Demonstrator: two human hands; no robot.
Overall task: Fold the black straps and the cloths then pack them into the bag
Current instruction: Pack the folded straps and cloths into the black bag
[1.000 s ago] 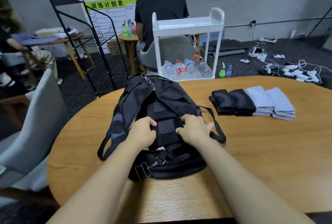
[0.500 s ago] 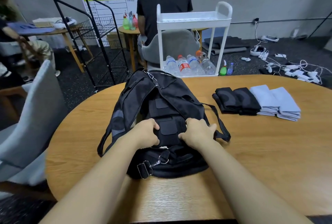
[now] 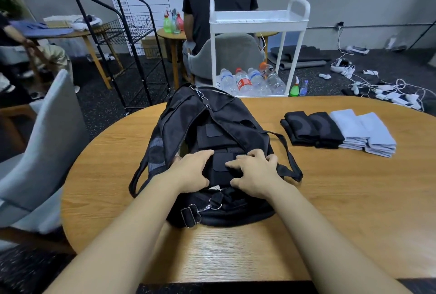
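A black bag (image 3: 212, 152) lies in the middle of the wooden surface (image 3: 330, 211). Both hands rest on its top flap: the left hand (image 3: 191, 171) curls its grip over the flap's left edge, and the right hand (image 3: 254, 173) presses down with fingers bent. Folded black straps (image 3: 311, 129) and folded pale cloths (image 3: 363, 132) sit side by side, well apart to the bag's right.

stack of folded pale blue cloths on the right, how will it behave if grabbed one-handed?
The folded pale blue cloths look soft and layered, so they would probably sag and fan apart if lifted by one edge. Likely light. They lie flat on the table, so rolling seems unlikely.
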